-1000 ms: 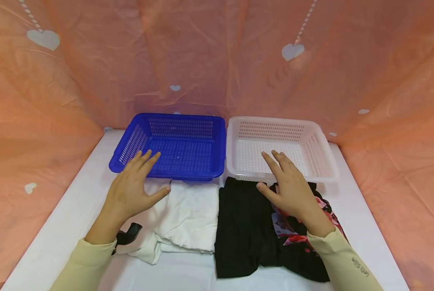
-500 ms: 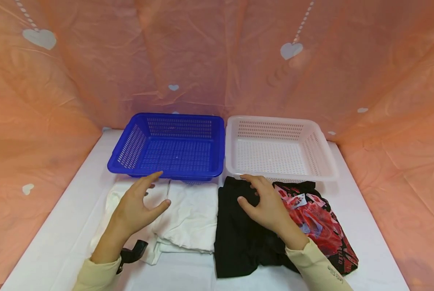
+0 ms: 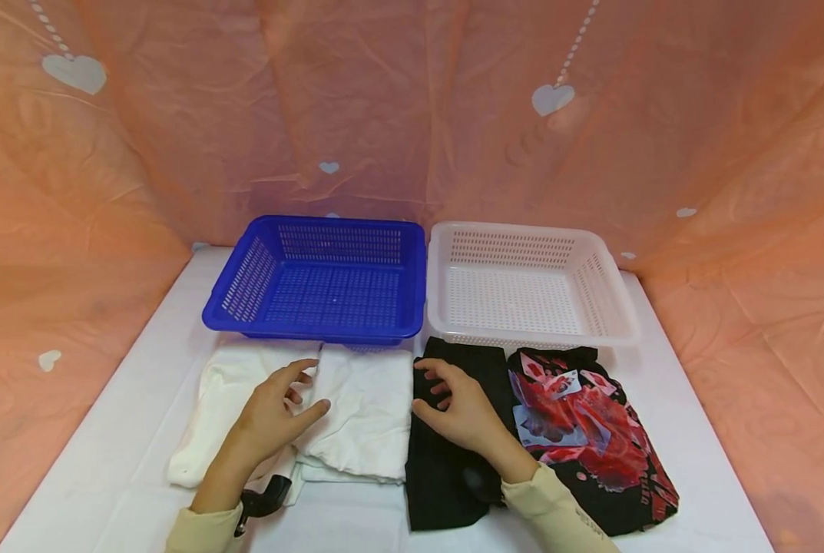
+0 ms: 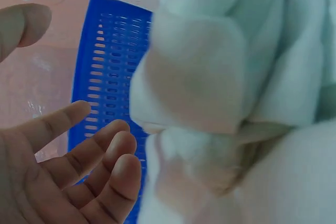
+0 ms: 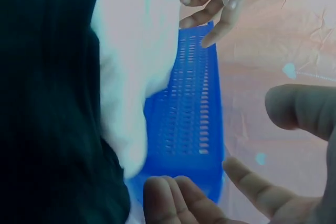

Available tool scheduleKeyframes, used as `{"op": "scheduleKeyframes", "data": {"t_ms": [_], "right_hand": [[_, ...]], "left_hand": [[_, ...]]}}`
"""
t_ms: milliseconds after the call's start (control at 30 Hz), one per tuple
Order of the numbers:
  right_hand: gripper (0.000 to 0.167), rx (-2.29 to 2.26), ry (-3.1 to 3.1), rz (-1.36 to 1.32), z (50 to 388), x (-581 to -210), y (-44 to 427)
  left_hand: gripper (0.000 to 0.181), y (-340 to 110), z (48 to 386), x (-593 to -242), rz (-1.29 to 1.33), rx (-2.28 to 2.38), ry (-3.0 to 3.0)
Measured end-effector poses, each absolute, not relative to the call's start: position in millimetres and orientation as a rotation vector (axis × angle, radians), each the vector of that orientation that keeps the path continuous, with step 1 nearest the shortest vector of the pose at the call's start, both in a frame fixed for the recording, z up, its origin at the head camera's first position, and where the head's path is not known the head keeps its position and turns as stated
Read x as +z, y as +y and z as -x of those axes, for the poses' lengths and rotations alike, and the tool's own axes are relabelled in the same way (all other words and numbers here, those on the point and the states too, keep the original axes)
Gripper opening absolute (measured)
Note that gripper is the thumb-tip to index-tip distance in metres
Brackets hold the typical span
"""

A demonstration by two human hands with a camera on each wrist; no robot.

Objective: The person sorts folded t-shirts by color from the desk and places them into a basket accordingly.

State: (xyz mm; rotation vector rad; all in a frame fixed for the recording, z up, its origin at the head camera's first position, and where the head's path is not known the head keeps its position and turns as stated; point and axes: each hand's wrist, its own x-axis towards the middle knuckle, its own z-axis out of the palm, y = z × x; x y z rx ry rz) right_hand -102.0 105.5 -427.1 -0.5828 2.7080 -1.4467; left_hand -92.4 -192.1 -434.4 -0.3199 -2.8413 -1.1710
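Observation:
Above a white folded garment (image 3: 200, 430) on the left, my left hand (image 3: 268, 418) hovers with loosely bent fingers and thumb apart. Another folded white garment (image 3: 366, 415) lies just to its right. My right hand (image 3: 468, 415) is over a folded black garment (image 3: 442, 491), its fingers relaxed and holding nothing. Further right lies a black garment with a red floral and playing-card print (image 3: 591, 430). In the left wrist view the left hand's fingers (image 4: 123, 177) are spread beside white cloth (image 4: 199, 72). Both hands show in the right wrist view, apart from the white cloth (image 5: 131, 61).
Behind the garments stand a blue slotted basket (image 3: 315, 332) and a pale pink-white basket (image 3: 536, 336), side by side with nothing in them. Underneath is a white-covered table (image 3: 121, 430). An orange curtain with white hearts (image 3: 384, 100) encloses the back and sides.
Both hands have drawn back from near the baskets toward the person and closer together, now over the garments. The right hand has moved left, uncovering the printed garment. The garments and baskets stay put.

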Motion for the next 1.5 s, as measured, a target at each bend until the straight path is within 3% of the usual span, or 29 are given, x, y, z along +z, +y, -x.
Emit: {"op": "scheduleKeyframes", "data": {"t_ms": [567, 867, 1267, 1500], "right_hand": [[0.052, -1.342, 2.566, 0.500, 115.0, -453.2, 84.8], [0.043, -1.443, 2.510, 0.525, 121.6, -460.8, 81.4], [0.046, -1.325, 2.509, 0.646, 123.0, -466.9, 81.3], [0.046, -1.323, 2.488, 0.669, 122.8, -472.4, 78.9]], "left_hand": [[0.066, -188.1, 94.9, -448.1, 0.293, -1.166, -2.950], [0.073, -179.5, 93.0, -445.6, 0.341, -1.128, -3.007], [0.075, -170.9, 93.7, -447.2, 0.462, -1.090, -3.029], [0.078, -162.4, 93.9, -451.8, 0.367, -1.112, -3.077]]}}
